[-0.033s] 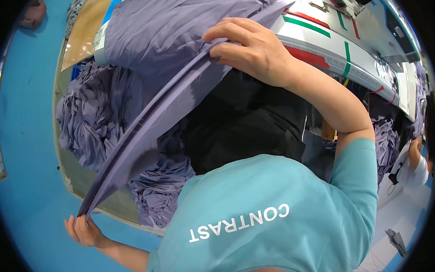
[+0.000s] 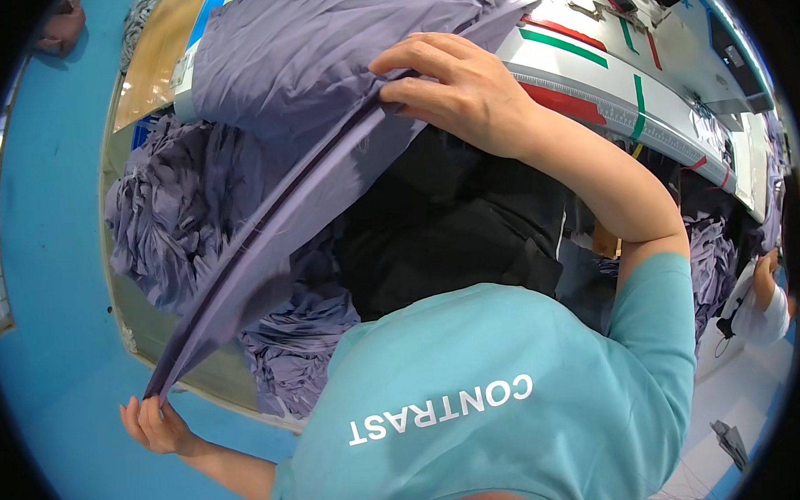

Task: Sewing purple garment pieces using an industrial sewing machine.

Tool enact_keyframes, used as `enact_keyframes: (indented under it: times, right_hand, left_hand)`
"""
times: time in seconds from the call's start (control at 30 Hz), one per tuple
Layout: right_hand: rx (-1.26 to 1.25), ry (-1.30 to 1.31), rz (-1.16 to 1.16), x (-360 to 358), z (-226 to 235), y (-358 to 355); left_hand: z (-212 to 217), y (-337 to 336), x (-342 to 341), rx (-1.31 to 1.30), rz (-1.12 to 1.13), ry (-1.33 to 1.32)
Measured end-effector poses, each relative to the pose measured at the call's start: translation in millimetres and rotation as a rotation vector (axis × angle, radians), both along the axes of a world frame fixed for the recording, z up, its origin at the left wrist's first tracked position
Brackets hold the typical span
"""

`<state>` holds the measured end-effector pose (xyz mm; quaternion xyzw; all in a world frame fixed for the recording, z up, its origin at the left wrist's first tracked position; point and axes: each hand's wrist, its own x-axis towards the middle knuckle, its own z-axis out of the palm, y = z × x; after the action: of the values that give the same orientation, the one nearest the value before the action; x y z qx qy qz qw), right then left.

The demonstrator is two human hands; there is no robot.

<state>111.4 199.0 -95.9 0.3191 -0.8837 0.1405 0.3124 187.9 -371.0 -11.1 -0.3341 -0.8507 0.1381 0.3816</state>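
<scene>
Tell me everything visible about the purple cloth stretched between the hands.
The cloth is greyish purple, smooth and thin-looking. Its edge is drawn taut on a slant, from the left hand low at left up to the right hand, both gripping it. It looks darker along its fold; where its far end lies is unclear.

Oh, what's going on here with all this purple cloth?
A person in a turquoise shirt is holding a strip of purple fabric stretched slantwise between both hands. The left hand pinches its lower end; the right hand holds it higher up, near a white worktable marked with red and green tape. More purple cloth lies bunched at the left.
</scene>
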Motion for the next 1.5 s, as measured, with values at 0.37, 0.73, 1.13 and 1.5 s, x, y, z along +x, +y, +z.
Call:
enact_keyframes:
  times: [0.37, 0.73, 1.13, 1.5]
  right_hand:
    - [0.053, -0.322, 0.009, 91, -27, 41]
    - [-0.246, -0.498, -0.115, 158, -95, 59]
    - [-0.358, -0.441, -0.061, 124, -83, 103]
    - [-0.367, -0.376, -0.035, 96, -69, 132]
  left_hand:
    - [-9, 112, -77, 0.866, -0.025, -0.154]
    - [-129, 620, -224, 0.772, -0.691, -1.246]
    - [-163, 715, -294, 0.716, -0.7, -0.976]
    - [-157, 739, -327, 0.546, -0.746, -0.68]
